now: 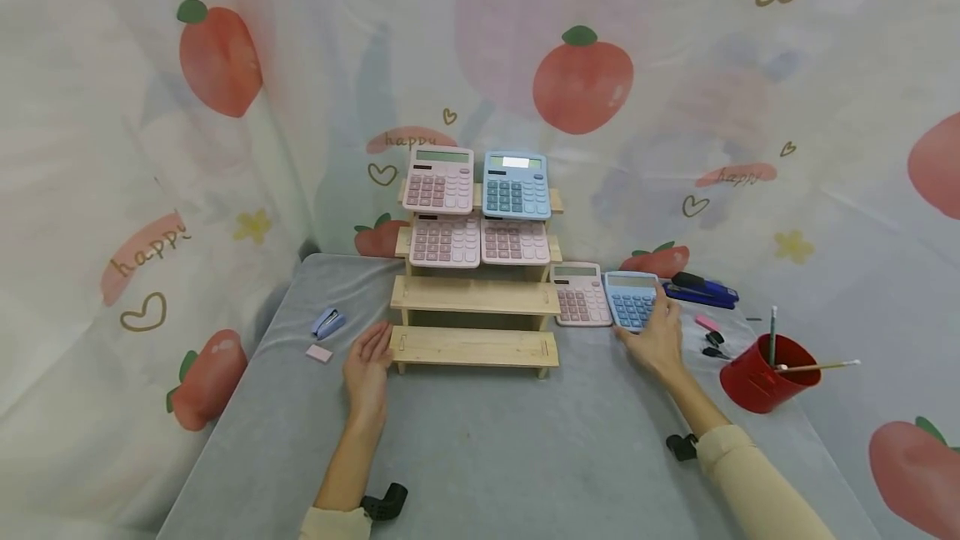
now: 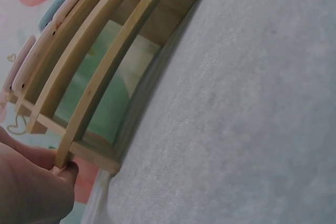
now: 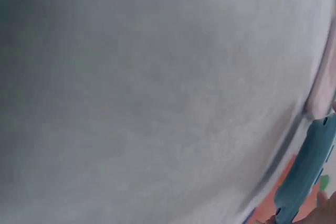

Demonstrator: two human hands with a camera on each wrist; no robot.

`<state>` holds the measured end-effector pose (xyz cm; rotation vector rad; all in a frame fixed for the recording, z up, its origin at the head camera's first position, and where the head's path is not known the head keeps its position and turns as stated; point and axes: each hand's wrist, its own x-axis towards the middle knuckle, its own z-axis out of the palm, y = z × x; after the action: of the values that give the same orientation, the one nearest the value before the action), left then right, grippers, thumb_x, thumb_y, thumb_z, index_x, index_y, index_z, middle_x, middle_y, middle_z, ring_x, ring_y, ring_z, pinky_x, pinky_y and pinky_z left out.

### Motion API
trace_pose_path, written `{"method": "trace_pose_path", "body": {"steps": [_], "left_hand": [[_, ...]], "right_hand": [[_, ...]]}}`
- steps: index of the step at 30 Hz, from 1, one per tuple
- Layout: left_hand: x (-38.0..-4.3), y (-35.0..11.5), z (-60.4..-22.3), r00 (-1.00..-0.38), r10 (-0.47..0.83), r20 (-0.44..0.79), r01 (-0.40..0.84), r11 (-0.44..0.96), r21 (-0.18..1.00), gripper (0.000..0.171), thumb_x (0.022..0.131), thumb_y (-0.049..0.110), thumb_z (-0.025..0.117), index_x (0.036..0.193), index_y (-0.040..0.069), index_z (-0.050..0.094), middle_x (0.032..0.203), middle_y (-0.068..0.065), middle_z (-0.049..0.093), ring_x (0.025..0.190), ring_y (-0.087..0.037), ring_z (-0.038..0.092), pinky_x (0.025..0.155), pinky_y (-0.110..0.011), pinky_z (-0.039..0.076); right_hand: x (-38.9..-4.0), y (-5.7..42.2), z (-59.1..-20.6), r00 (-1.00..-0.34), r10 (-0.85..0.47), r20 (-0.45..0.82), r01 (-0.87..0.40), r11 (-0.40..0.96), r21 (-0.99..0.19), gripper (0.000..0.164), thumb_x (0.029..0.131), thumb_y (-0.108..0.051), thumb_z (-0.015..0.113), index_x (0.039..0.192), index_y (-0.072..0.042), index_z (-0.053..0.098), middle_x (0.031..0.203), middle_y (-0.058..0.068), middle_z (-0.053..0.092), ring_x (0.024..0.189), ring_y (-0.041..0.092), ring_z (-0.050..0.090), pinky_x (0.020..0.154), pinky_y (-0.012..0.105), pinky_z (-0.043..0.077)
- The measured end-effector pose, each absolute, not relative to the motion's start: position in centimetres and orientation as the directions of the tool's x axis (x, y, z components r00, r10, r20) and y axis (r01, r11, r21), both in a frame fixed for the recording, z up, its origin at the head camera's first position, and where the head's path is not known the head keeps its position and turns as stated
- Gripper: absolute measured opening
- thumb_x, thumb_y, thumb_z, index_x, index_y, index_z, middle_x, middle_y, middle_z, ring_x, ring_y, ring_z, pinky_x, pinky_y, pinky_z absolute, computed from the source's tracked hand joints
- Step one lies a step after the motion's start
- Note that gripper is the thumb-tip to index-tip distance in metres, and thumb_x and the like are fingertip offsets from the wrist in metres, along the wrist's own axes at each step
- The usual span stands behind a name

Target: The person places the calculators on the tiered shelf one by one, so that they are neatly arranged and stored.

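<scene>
A stepped wooden rack (image 1: pixel 474 346) stands mid-table. My left hand (image 1: pixel 367 361) pinches the left end of its lowest board (image 2: pixel 86 111) between thumb and fingers. At the right, my right hand (image 1: pixel 660 336) grips a blue calculator (image 1: pixel 632 300) by its side and lower edge. The right wrist view catches that calculator (image 3: pixel 304 169) edge-on, tilted, with fingertips at its ends. Left of it a pink calculator (image 1: pixel 581 296) leans beside the rack. On the top tier are a pink calculator (image 1: pixel 438 200) and a blue calculator (image 1: pixel 516 198); two pink calculators (image 1: pixel 445 244) fill the tier below.
Behind the right hand lies a dark blue stapler (image 1: pixel 701 290), with a pink eraser (image 1: pixel 707 322) and small black clips (image 1: pixel 714 346) nearer. A red cup (image 1: pixel 757 382) with pencils stands farther right. Left of the rack are a small blue stapler (image 1: pixel 328 322) and a pale eraser (image 1: pixel 318 353).
</scene>
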<state>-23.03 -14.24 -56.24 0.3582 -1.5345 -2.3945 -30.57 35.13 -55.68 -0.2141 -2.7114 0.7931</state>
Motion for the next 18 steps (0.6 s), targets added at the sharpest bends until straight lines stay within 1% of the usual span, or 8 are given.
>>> {"method": "trace_pose_path", "body": {"steps": [4, 7, 11, 13, 18], "left_hand": [[-23.0, -14.1, -56.2, -0.929, -0.365, -0.065, 0.090, -0.392, 0.915, 0.052, 0.097, -0.020, 0.048, 0.147, -0.006, 0.048, 0.152, -0.021, 0.051, 0.144, -0.025, 0.050, 0.113, -0.032, 0.043], [-22.9, -14.0, -56.0, -0.928, -0.366, -0.067, 0.087, -0.388, 0.918, 0.052, 0.097, -0.020, 0.047, 0.147, -0.006, 0.048, 0.152, -0.021, 0.051, 0.143, -0.025, 0.050, 0.112, -0.031, 0.044], [-22.9, -13.9, -56.0, -0.930, -0.363, -0.060, 0.096, -0.396, 0.913, 0.052, 0.097, -0.020, 0.047, 0.147, -0.007, 0.047, 0.152, -0.022, 0.051, 0.144, -0.026, 0.050, 0.113, -0.032, 0.043], [-22.9, -13.9, -56.1, -0.930, -0.363, -0.055, 0.100, -0.395, 0.913, 0.052, 0.097, -0.020, 0.047, 0.147, -0.007, 0.046, 0.152, -0.023, 0.051, 0.144, -0.026, 0.050, 0.114, -0.033, 0.042], [-23.0, -14.1, -56.0, -0.929, -0.366, -0.056, 0.100, -0.395, 0.913, 0.052, 0.096, -0.021, 0.046, 0.147, -0.007, 0.046, 0.151, -0.023, 0.051, 0.144, -0.026, 0.050, 0.115, -0.034, 0.041]], "right_hand": [[-28.6, 34.5, -54.2, -0.933, 0.246, 0.261, 0.054, 0.817, -0.574, 0.122, 0.083, -0.027, 0.085, 0.168, -0.021, -0.002, 0.151, 0.030, 0.027, 0.129, 0.053, 0.042, 0.107, 0.072, 0.037], [-26.8, 33.9, -52.8, -0.930, 0.236, 0.281, 0.031, 0.814, -0.581, 0.122, 0.083, -0.027, 0.086, 0.169, -0.022, 0.000, 0.152, 0.028, 0.029, 0.128, 0.052, 0.042, 0.106, 0.073, 0.038], [-24.0, 32.3, -51.1, -0.919, 0.182, 0.349, -0.054, 0.820, -0.570, 0.122, 0.080, -0.024, 0.090, 0.169, -0.021, 0.006, 0.149, 0.026, 0.031, 0.126, 0.050, 0.045, 0.104, 0.072, 0.042], [-22.7, 31.2, -50.1, -0.911, 0.151, 0.383, -0.103, 0.818, -0.566, 0.123, 0.078, -0.022, 0.091, 0.169, -0.022, 0.008, 0.146, 0.025, 0.032, 0.125, 0.048, 0.046, 0.103, 0.070, 0.044], [-19.9, 27.9, -47.7, -0.903, 0.047, 0.427, -0.210, 0.818, -0.535, 0.124, 0.075, -0.019, 0.094, 0.169, -0.022, 0.013, 0.145, 0.025, 0.036, 0.124, 0.046, 0.047, 0.101, 0.067, 0.047]]}}
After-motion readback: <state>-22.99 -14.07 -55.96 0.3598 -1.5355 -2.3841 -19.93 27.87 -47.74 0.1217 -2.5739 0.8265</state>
